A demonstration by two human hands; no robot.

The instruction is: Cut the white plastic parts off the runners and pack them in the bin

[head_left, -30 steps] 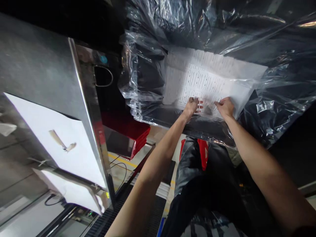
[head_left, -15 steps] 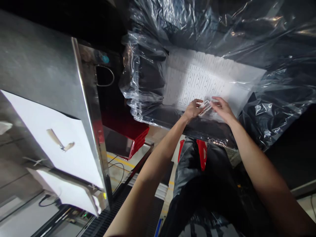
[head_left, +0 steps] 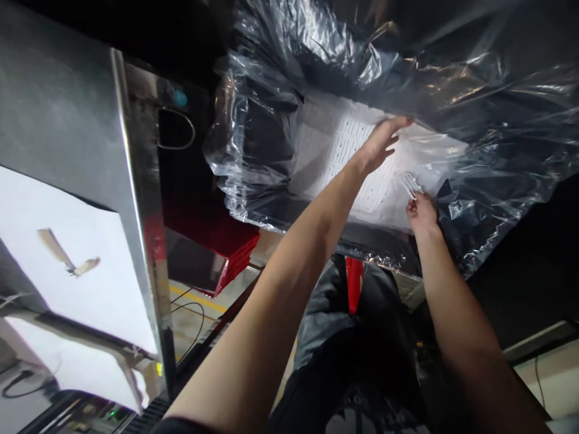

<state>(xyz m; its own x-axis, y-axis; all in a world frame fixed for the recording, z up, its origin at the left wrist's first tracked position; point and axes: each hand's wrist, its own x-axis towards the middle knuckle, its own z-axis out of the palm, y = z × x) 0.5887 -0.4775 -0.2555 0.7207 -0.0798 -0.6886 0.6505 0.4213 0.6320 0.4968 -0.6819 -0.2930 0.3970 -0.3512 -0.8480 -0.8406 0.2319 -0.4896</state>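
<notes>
My left hand point(head_left: 382, 143) reaches over the far part of the white layer in the lined box, fingers stretched out and apart, with nothing visible in them. Whether its fingertips touch the film there I cannot tell. My right hand point(head_left: 422, 212), fingers closed, grips thin white slotted strips point(head_left: 409, 185) by their near end, over the near right part of the box. Rows of similar white slotted pieces point(head_left: 344, 147) lie on the white sheet point(head_left: 307, 129) in the box. Clear plastic film point(head_left: 253, 163) lines the box and folds over its edges.
To the left stands a metal-edged bench point(head_left: 129, 157) with a white board point(head_left: 108, 241) and a small pale-handled tool point(head_left: 58, 250) on it. A stack of red-edged dark panels point(head_left: 212, 259) sits below, between bench and box. Film spreads widely at the right.
My hands have parted: the left moved up over the far side of the sheet, the right moved right with the white strips. The view has shifted slightly.
</notes>
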